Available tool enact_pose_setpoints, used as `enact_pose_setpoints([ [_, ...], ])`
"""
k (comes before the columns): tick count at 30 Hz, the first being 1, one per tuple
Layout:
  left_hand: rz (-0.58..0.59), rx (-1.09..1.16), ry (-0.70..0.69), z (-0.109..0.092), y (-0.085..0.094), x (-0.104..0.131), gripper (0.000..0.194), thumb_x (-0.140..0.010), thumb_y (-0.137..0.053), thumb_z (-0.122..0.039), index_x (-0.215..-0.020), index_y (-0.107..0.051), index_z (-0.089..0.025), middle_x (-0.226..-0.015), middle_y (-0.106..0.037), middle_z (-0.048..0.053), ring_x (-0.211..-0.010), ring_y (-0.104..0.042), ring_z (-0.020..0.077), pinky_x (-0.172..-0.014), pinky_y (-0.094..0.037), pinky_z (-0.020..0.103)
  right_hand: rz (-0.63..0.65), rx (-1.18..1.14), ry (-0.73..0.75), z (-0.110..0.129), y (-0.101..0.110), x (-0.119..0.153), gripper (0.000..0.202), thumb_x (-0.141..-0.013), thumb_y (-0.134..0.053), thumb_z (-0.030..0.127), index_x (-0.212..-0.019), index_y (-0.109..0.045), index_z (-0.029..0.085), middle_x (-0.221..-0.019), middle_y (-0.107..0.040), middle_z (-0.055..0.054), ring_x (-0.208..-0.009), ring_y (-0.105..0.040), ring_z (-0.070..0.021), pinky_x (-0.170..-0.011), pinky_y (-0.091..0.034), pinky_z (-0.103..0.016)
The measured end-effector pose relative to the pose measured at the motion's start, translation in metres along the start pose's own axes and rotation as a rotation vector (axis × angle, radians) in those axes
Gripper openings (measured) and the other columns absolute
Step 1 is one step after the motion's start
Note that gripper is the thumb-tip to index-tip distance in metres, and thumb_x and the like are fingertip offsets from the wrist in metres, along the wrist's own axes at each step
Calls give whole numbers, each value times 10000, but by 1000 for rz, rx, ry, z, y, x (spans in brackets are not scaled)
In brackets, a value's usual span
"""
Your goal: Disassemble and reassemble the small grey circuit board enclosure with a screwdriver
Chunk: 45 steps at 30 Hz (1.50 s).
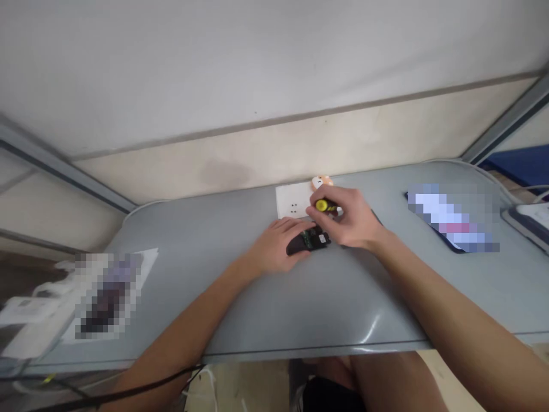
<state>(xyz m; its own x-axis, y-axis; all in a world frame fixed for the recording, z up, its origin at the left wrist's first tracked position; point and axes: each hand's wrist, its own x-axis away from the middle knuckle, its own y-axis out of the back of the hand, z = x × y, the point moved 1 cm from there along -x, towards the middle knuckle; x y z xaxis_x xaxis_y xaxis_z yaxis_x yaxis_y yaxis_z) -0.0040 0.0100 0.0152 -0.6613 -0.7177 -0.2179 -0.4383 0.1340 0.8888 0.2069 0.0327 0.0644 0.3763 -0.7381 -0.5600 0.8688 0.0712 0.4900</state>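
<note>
My left hand (277,243) rests on the grey table (300,297) and grips a small black device (309,240) whose green circuit board shows at one end. My right hand (349,217) is closed around a screwdriver with a yellow and black handle (323,205), held just above the device's open end. The screwdriver's tip is hidden behind my fingers.
A white card with small dark marks (291,201) lies behind the hands, a small orange and white figure (321,182) at its far edge. A dark flat object (450,229) lies to the right, papers (141,263) to the left. A wall runs along the table's far edge.
</note>
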Motion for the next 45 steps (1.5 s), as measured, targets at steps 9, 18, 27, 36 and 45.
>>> enact_pose_setpoints([
  [9, -45, 23, -15, 6, -7, 1, 497, -920, -720, -363, -1379, -562, -257, -1418, -632, 96, -1344, -565, 308, -1177, -425, 531, 426, 352, -103, -12, 2, 1, 226, -976, -576, 414, -979, -718, 238, -1059, -684, -60, -818, -624, -190, -632, -377, -308],
  [18, -8, 178, 156, -1, 0, -2, 440, -867, -779, -424, -1218, -579, -250, -1294, -656, 92, -1237, -601, 292, -1066, -505, 488, 659, 295, -282, -15, 15, 4, 376, -834, -750, 428, -1193, -715, 321, -1190, -685, -53, -885, -685, -234, -683, -465, -330],
  [27, -3, 148, 155, 4, 2, -1, 485, -837, -801, -416, -1236, -571, -260, -1304, -638, 86, -1240, -597, 298, -1060, -505, 480, 676, 321, -241, -19, 14, 5, 439, -788, -769, 269, -1219, -711, 323, -1156, -691, -59, -880, -690, -238, -723, -484, -322],
  [36, -21, -13, 152, 9, 14, 2, 462, -883, -729, -434, -1257, -533, -247, -1312, -644, 90, -1215, -604, 307, -1032, -500, 485, 648, 206, -281, -19, 32, 0, 358, -776, -765, 259, -1130, -725, 296, -1186, -688, -61, -935, -677, -243, -793, -521, -346],
  [45, -10, -33, 118, 8, 19, 2, 346, -898, -657, -328, -1202, -524, -229, -1221, -659, 88, -1129, -622, 283, -1009, -495, 469, 629, 175, -311, -22, 28, 1, 283, -831, -738, 323, -1108, -702, 274, -1121, -705, -57, -906, -653, -227, -793, -498, -341],
])
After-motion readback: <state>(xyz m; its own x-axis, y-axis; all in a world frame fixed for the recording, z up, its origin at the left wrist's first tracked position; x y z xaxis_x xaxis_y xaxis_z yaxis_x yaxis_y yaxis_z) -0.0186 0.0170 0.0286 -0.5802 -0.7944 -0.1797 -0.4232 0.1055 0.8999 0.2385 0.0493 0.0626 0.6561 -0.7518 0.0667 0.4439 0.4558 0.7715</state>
